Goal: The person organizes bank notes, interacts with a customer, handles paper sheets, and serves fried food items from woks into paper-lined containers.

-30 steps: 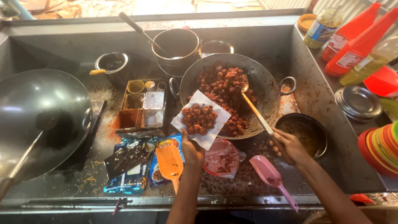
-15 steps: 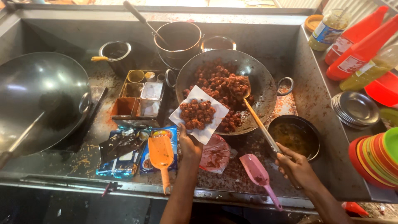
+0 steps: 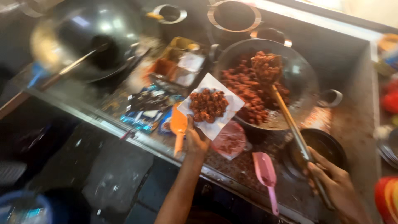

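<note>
While the left hand (image 3: pixel 195 140) grips the near edge of a white paper sheet (image 3: pixel 212 104) from below, a heap of reddish-brown fried pieces (image 3: pixel 208 105) sits on the middle of that sheet, which is held level just over the near rim of the big wok (image 3: pixel 304 81). More of the same fried pieces fill the wok, and a long-handled ladle (image 3: pixel 286 116) rises out of it with a loaded bowl (image 3: pixel 265 66); the right hand (image 3: pixel 333 184) is closed around the far end of its handle. Just left of the paper-holding hand lies an orange scoop (image 3: pixel 178 124), beside some blue packets (image 3: pixel 145 112). A pink scoop (image 3: pixel 265 172) rests on the counter between the two hands, near a red-stained plastic bag (image 3: pixel 230 141). A dark pot (image 3: pixel 327 147) stands just beyond the right hand. Farther left, blurred, sit a tray of seasoning containers (image 3: pixel 180 64) and an empty black wok (image 3: pixel 89 37).
</note>
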